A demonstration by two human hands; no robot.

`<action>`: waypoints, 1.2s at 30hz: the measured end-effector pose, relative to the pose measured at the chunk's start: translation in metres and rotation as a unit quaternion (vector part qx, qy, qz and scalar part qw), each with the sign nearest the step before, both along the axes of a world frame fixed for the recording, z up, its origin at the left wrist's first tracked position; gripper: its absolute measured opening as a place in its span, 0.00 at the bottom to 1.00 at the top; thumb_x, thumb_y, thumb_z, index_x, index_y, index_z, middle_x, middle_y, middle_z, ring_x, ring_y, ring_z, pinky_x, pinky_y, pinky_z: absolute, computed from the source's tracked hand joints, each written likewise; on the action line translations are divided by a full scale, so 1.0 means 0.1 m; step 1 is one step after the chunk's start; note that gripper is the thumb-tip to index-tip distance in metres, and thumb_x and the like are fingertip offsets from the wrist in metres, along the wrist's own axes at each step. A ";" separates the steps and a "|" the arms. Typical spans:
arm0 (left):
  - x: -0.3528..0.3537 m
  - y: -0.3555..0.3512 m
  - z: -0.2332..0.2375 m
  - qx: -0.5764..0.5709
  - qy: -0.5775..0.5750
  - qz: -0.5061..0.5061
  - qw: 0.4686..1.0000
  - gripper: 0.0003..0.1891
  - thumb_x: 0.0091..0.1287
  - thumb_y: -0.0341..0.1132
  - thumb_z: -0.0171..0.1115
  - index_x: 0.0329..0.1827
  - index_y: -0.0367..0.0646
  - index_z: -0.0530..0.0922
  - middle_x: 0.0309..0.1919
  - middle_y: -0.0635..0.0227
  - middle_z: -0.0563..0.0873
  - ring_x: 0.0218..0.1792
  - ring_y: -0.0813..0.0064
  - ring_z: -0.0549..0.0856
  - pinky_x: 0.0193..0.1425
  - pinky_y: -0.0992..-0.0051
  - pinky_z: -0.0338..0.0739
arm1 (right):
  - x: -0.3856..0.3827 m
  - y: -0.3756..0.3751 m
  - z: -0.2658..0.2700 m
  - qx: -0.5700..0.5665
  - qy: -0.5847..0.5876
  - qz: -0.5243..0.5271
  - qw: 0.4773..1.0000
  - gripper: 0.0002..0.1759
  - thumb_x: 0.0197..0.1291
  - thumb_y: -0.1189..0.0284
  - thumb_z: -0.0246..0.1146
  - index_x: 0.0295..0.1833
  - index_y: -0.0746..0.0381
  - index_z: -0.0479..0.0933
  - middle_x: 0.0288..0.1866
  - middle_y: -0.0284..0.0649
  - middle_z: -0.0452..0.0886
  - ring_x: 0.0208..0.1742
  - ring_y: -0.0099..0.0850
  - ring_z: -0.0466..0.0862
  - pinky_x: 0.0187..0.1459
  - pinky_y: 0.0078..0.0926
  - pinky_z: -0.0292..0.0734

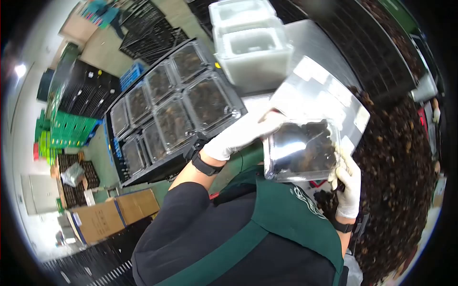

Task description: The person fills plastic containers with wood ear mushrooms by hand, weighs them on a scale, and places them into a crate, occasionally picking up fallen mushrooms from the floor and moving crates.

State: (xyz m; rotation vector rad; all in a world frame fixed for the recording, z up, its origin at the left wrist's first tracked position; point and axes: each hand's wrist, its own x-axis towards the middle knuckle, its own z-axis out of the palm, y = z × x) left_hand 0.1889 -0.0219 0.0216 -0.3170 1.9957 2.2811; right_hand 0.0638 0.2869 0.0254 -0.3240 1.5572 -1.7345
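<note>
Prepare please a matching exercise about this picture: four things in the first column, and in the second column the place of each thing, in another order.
Things
1. Clear rectangular plastic box with dark contents
2. Whitish stacked plastic tubs
3. Large heap of small dark brown pieces
4. Long brown cardboard box with dark blue strips

Places
A. Lower left of the picture
B. Held between the white-gloved left hand and right hand
C. Right side of the picture
D. Top of the picture, near the middle

Pairs: 1-B, 2-D, 3-C, 4-A
</note>
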 end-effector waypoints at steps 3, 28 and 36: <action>0.34 -0.06 0.10 -0.012 0.054 0.066 0.996 0.32 0.68 0.36 0.68 0.75 0.41 0.69 0.63 0.61 0.82 0.62 0.73 0.80 0.66 0.71 0.74 | 0.12 -0.32 0.04 0.003 -0.004 0.040 0.999 0.39 0.67 0.62 0.66 0.75 0.75 0.63 0.27 0.37 0.81 0.20 0.19 0.75 0.27 0.14 0.70; 1.90 -1.23 0.28 -0.708 -0.235 0.354 0.564 0.28 0.69 0.44 0.66 0.68 0.40 0.76 0.56 0.49 0.85 0.59 0.49 0.83 0.64 0.61 0.76 | 0.07 -0.14 -0.06 0.059 0.000 0.063 0.996 0.22 0.73 0.72 0.54 0.67 0.71 0.75 0.35 0.39 0.83 0.30 0.21 0.77 0.38 0.18 0.73; -0.51 -0.84 0.42 -0.687 0.167 0.097 0.700 0.20 0.77 0.31 0.54 0.70 0.35 0.73 0.65 0.50 0.80 0.66 0.57 0.79 0.72 0.67 0.69 | 0.38 0.49 -0.27 0.053 -0.063 -0.025 0.996 0.20 0.73 0.70 0.57 0.66 0.65 0.77 0.38 0.34 0.84 0.37 0.19 0.79 0.41 0.19 0.76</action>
